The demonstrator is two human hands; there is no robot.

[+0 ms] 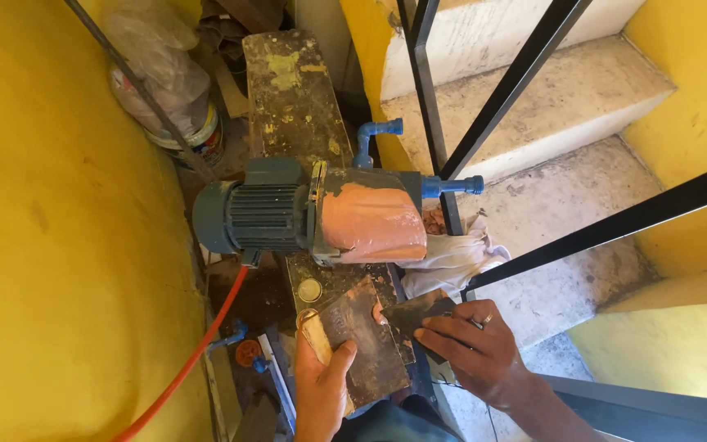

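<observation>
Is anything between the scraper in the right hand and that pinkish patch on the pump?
Nothing solid blocks it. The right hand holds the scraper just below the pinkish patch; the left hand holds a stained board beside it, not across the way.

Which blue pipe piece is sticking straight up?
The blue elbow pipe behind the pump rises upright, then bends right. The other blue pipe lies level, poking sideways toward the black railing.

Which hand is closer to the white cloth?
Right. The right hand sits just below the crumpled white cloth, holding a dark scraper blade; the left hand is farther left.
</observation>
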